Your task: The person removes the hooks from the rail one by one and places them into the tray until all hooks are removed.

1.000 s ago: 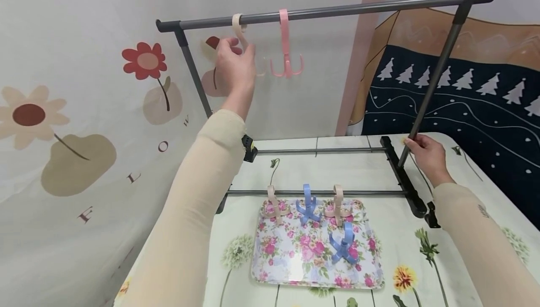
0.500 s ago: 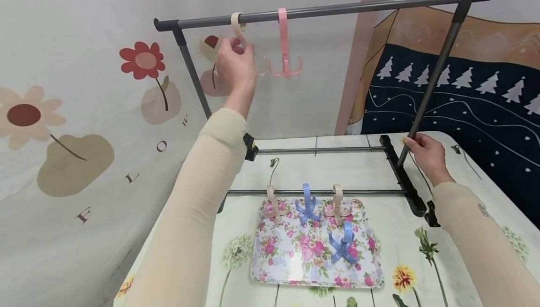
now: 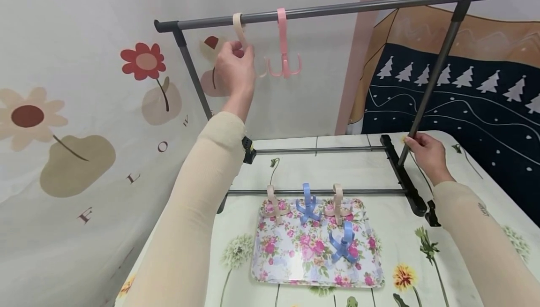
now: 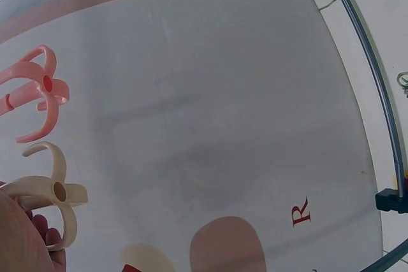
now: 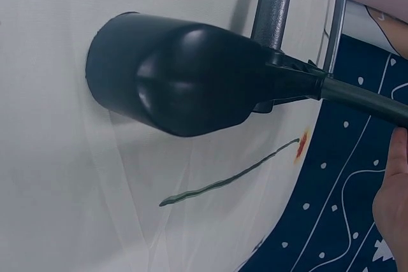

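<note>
Near the left end of the top rail (image 3: 337,11), your left hand (image 3: 235,67) has its grip closed, thumb and fingers pinching the shank of the multi-prong cream hook (image 3: 238,28), whose loop sits over the rail. Pink hook (image 3: 283,37) hangs just beside it, not touching. Your right hand (image 3: 429,156) also has a closed grip, on the lower part of the right post (image 3: 434,72), above the black base foot (image 3: 417,204).

Further down, floral tray (image 3: 295,267) on the counter (image 3: 401,243): one blue hook (image 3: 343,246) lies on it; two more cream ones and another blue at its far edge, tops overlapping the front lower bar (image 3: 375,193). Can't tell if they're hooked on.

Risks, likely: let go with the loop badly seated and the cream hook drops; push it sideways and it may knock the pink one; tug hard while your right hand slackens and the frame could rock.

Left wrist view gives you the cream hook's prongs (image 4: 58,164), fingers behind the lower one; head view mostly hides them. Right wrist view gets the foot close up but only the hand's edge; head view shows that hold.
</note>
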A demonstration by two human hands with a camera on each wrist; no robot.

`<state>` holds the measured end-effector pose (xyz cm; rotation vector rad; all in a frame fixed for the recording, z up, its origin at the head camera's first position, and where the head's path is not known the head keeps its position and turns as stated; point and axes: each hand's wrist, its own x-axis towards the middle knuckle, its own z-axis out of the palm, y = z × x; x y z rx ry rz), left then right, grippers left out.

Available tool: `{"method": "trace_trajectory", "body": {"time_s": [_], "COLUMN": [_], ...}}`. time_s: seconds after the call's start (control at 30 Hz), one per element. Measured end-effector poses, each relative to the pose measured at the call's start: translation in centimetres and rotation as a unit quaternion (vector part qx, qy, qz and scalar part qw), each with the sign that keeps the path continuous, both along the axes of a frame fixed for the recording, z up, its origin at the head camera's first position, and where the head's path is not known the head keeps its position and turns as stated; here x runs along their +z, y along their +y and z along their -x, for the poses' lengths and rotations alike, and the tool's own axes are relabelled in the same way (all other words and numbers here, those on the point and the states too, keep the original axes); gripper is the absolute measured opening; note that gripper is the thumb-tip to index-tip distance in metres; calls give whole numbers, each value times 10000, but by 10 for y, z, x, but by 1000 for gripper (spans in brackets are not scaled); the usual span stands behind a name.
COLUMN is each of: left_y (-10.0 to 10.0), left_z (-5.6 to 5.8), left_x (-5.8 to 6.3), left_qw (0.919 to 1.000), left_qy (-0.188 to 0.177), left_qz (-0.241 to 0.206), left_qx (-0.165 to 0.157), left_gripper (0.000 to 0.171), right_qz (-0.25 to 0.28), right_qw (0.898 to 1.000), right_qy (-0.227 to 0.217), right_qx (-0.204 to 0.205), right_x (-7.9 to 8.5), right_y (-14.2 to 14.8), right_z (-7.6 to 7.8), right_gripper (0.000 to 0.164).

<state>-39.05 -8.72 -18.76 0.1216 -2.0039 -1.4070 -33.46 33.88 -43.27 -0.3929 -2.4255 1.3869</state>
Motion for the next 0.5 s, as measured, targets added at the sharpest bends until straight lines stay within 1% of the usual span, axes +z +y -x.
{"method": "trace_trajectory", "body": {"time_s": [0.03, 0.13, 0.27, 0.43, 0.5], "left_y": [0, -1, -3, -8, -10], "left_z": [0, -1, -2, -3, -2], "left_x": [0, 3, 10, 22, 27], "left_qw": [10000, 10000, 10000, 9999, 9996], "left_qy": [-8, -15, 32, 16, 28], "left_qz": [-8, -36, -70, 111, 251], "left_qx": [-17, -45, -62, 5, 107], "left_gripper": [25, 24, 21, 21, 20], "right_qz": [-38, -57, -46, -39, -28], "right_qw": [10000, 9999, 9999, 9999, 9999], "right_qy": [28, -36, -63, -44, -35], "right_qx": [66, 84, 113, 136, 146], "right_x": [0, -1, 0, 0, 1], "right_y": [0, 0, -2, -2, -2], "right_z": [0, -1, -1, -1, -2], "right_gripper": [56, 57, 58, 60, 60]}}
